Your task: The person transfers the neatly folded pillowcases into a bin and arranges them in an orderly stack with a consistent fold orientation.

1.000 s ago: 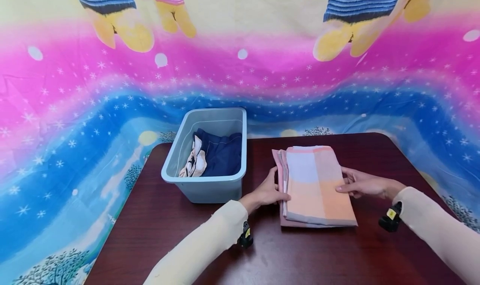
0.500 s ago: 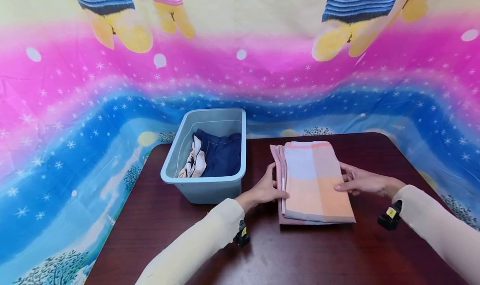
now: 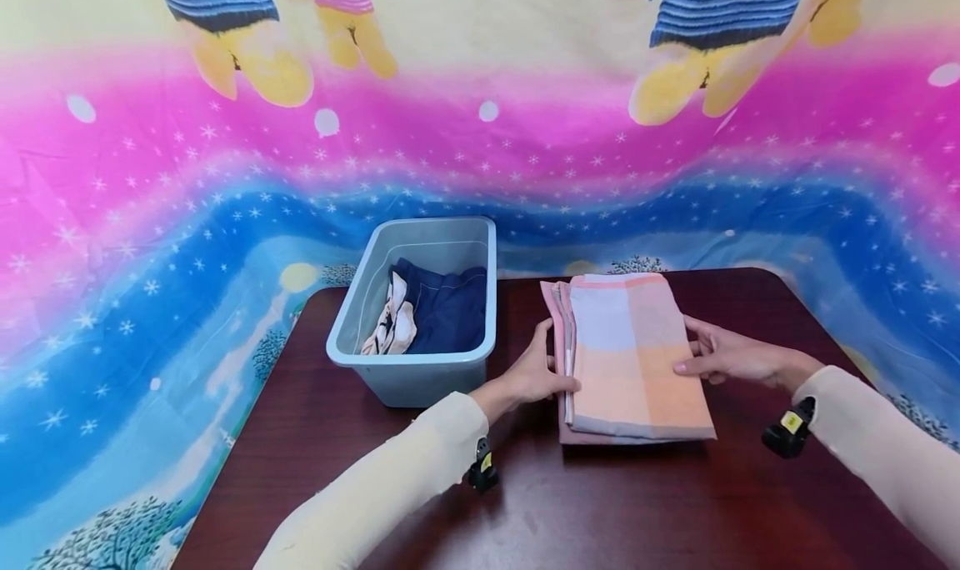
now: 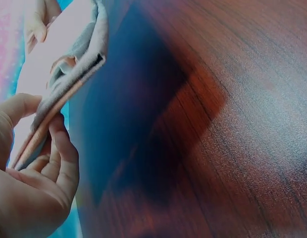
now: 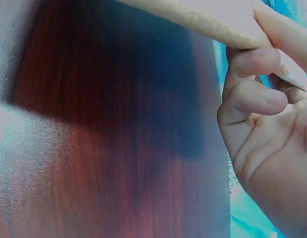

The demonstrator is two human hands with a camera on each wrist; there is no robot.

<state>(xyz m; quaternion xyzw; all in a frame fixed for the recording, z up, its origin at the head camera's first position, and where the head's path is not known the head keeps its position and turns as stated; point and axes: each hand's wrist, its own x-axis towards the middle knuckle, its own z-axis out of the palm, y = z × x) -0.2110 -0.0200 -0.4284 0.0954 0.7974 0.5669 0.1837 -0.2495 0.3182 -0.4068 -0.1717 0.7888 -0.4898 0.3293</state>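
A folded checked cloth (image 3: 633,353) in pink, peach, orange and pale lilac is held between both hands. My left hand (image 3: 534,374) pinches its left edge, thumb on top and fingers beneath; the left wrist view shows the cloth's (image 4: 69,84) stacked layers between thumb and fingers. On the opposite edge, my right hand (image 3: 738,357) pinches with the thumb above. Curled fingers of the right hand (image 5: 267,109) support the cloth (image 5: 208,20) from below in the right wrist view. Both wrist views show the cloth raised off the table, its shadow falling on the wood.
A grey-blue plastic bin (image 3: 420,378) stands left of the cloth on the dark reddish-brown table (image 3: 637,512). Inside it lie a navy garment (image 3: 453,312) and a cream-and-black patterned fabric (image 3: 393,320). A printed curtain (image 3: 525,137) hangs behind the table.
Held in both hands, the cloth has shifted slightly up in the head view, away from the table's near side. Both grips look the same, and the bin stays put.
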